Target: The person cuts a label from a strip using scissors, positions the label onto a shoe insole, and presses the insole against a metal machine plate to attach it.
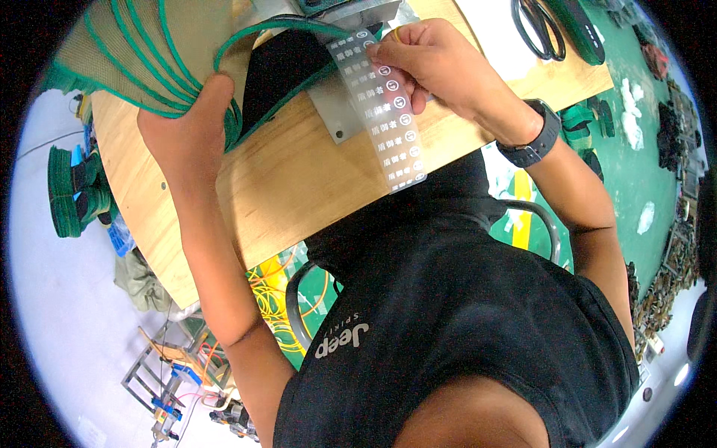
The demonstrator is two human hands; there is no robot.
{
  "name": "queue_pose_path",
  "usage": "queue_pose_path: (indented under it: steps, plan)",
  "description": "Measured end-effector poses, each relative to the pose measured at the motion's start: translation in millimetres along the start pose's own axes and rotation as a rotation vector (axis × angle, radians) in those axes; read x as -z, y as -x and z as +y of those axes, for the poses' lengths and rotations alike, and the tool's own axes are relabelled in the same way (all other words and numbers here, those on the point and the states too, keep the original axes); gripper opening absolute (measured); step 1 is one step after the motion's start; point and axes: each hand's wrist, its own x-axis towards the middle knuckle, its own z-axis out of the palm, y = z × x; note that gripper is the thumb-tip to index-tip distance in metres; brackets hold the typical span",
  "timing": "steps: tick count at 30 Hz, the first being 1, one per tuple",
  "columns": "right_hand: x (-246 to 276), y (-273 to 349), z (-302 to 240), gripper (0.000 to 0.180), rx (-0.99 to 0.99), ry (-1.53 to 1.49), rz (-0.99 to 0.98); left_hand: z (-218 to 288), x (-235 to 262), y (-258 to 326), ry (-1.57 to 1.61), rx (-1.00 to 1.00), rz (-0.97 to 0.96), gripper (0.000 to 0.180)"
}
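My left hand [190,123] is closed on a stack of beige mesh pieces [134,48] with green edging, the thumb on top and the layers fanned out toward the upper left. One green-edged band curves from that hand across to the right, with black material [287,71] inside its loop. My right hand [437,63] pinches the upper part of a clear strip of white-printed labels [388,119], beside the end of the green-edged band. The strip hangs down past the near table edge. My right fingertips partly hide the contact, so I cannot tell whether they also touch the band.
A grey metal plate [336,112] lies on the wooden table [291,198] under the strip. Coiled black cable [538,30] and a dark elongated case [576,30] lie at the far right. Green-edged rolls [67,192] stand left of the table; yellow cables [270,302] lie below it.
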Motion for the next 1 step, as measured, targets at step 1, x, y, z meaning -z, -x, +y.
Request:
queue_pose_path:
  steps: [1]
  plan:
    - [0.5, -0.6, 0.4, 0.027, -0.003, -0.001, 0.001, 0.2, -0.1, 0.6, -0.024, -0.012, -0.011, 0.026]
